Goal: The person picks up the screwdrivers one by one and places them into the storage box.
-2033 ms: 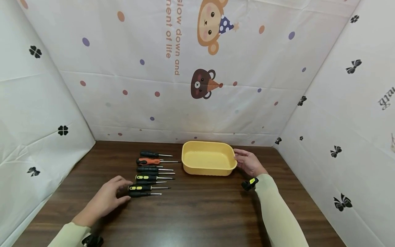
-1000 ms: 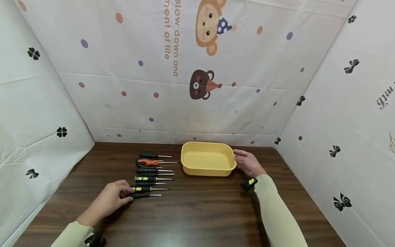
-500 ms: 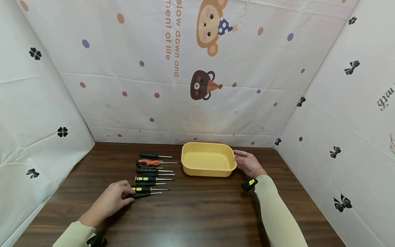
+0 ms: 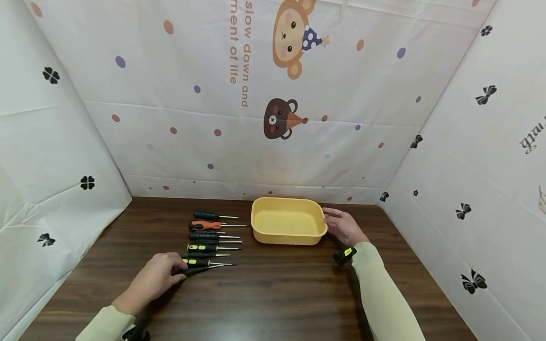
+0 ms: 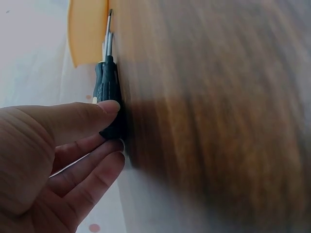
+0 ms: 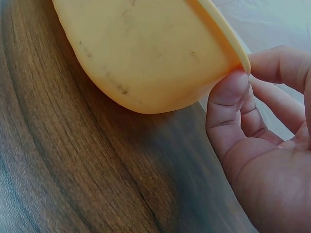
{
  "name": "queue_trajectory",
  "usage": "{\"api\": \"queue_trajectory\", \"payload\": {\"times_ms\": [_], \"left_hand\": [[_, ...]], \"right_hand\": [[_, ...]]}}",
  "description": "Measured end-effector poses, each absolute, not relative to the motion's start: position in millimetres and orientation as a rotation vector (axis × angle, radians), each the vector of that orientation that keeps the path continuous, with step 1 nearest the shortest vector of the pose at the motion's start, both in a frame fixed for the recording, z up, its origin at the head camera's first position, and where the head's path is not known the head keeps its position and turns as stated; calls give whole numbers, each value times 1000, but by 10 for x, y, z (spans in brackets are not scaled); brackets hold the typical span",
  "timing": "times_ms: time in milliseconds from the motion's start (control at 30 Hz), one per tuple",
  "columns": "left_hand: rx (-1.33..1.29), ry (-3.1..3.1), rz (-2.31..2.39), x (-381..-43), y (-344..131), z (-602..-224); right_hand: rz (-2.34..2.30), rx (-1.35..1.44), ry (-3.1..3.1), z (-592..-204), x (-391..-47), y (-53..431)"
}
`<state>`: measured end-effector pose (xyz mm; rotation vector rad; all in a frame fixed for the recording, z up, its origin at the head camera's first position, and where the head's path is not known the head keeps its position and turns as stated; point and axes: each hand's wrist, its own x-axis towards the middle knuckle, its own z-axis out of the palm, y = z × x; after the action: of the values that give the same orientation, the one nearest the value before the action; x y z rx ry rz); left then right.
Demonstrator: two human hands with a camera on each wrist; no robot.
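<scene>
My left hand (image 4: 155,279) pinches the black handle of the nearest screwdriver (image 4: 195,271) between thumb and fingers. In the left wrist view my thumb lies along that screwdriver's handle (image 5: 109,87), and its shaft points toward the yellow box. Right beside it is a black and yellow screwdriver (image 4: 200,262), partly covered by my fingers. My right hand (image 4: 344,228) grips the right end of the shallow yellow plastic box (image 4: 287,239). Thumb and forefinger pinch its rim (image 6: 228,34) in the right wrist view. Nothing lies inside the box.
Several more screwdrivers lie in a row behind, tips to the right, among them an orange-handled one (image 4: 206,225) and another black and yellow one (image 4: 202,247). The brown wooden table (image 4: 273,298) is bounded by white printed cloth (image 4: 192,151) at the back and sides.
My left hand has moved slightly right and closed on the nearest screwdriver. That screwdriver's tip has swung away from me toward its neighbour's shaft. My right hand stays on the box.
</scene>
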<state>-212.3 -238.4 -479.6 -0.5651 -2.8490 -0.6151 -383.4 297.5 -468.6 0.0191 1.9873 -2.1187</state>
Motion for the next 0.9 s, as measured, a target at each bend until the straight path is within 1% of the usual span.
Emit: {"api": "queue_trajectory", "payload": {"times_ms": [700,900], "left_hand": [[-718,-2810,-858,-2139,-2475,-4812],[-670,-2815,-1004,-2162,-2505,-4811]], "right_hand": [[-2125,18,1997,-4688,-3822,2959],[-2120,20,2004,-4674,-3804,2952]]}}
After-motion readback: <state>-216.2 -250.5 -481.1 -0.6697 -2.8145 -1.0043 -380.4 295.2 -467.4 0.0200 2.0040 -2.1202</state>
